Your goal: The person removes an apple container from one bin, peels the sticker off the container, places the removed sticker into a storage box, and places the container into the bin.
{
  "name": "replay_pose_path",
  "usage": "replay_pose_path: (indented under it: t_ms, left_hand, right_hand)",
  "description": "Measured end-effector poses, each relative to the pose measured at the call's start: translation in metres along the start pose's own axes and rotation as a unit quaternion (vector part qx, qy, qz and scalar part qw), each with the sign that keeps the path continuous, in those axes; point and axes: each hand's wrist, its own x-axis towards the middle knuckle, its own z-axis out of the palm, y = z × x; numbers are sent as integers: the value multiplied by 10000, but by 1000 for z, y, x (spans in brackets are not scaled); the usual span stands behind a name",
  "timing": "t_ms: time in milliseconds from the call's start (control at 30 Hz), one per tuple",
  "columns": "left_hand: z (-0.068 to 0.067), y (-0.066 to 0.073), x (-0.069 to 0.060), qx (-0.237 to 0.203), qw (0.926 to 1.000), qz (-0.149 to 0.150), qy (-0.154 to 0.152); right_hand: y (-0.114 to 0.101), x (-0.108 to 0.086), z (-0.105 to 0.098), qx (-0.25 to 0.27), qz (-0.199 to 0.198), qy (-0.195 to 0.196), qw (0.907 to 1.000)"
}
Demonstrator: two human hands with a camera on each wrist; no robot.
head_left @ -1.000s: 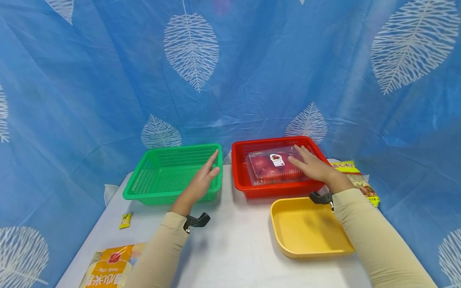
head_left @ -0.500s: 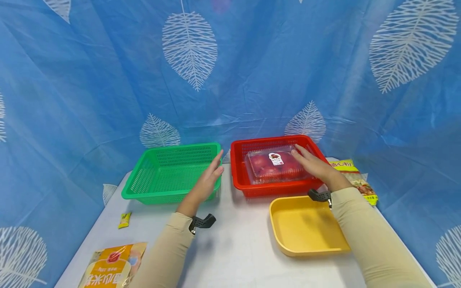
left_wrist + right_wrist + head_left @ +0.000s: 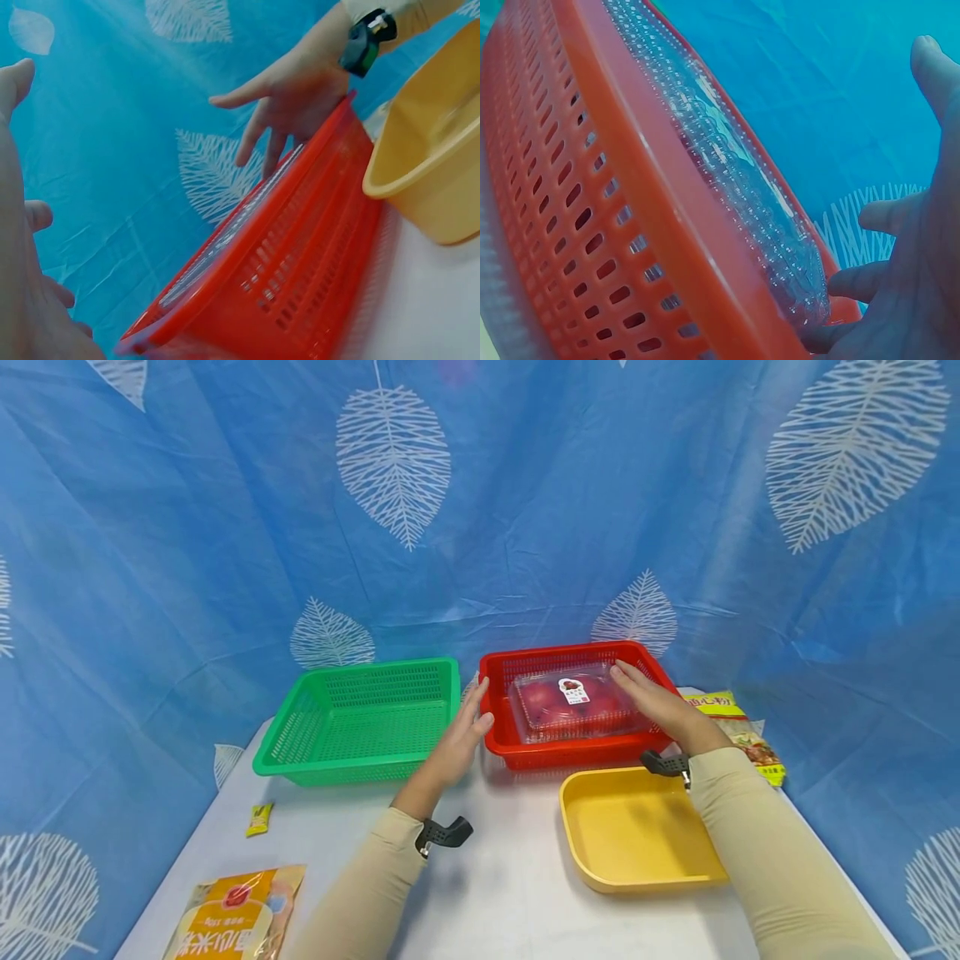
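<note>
A clear plastic box of red round fruit (image 3: 551, 714) with a white label lies in the red basket (image 3: 585, 753). At its right end is my right hand (image 3: 660, 703), fingers extended over the basket's right side. In the right wrist view its fingers (image 3: 859, 281) lie close against the end of the box (image 3: 735, 180); whether they press on it I cannot tell. My left hand (image 3: 457, 742) hovers between the green basket (image 3: 322, 771) and the red basket's left rim, fingers spread, holding nothing. The left wrist view shows it apart from the red basket (image 3: 270, 285).
A yellow tray (image 3: 645, 887) stands in front of the red basket, partly behind my right sleeve. Food packets lie about: a yellow one (image 3: 738, 735) at right, a small yellow sachet (image 3: 259, 820) and an orange bag (image 3: 232, 914) at left. A blue curtain (image 3: 510, 510) hangs behind.
My left hand has moved right, from over the green basket's right edge to the red basket's left rim. The right hand has stayed nearly in place at the fruit box's right end.
</note>
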Motion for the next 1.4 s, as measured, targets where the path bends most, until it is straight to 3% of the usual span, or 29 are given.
replay_pose_path:
  t_ms: [300,467,667,767,1400]
  left_hand:
    - [17,-1,4,-228,9990,-356,173]
    - [23,-11,7,-141,9980,-571,248]
    - [30,-23,6,-285,9953,-815,434]
    - [32,-25,6,-310,9935,-962,525]
    - [45,-40,14,-1007,9810,-1424,853]
  right_hand:
    - [1,1,0,309,9,-99,9995]
    - [4,1,0,491,-34,-130,9987]
    - [5,4,-3,1411,201,-342,9892]
    - [4,7,-5,1626,201,-469,9854]
    - [12,26,-17,1292,119,-662,9893]
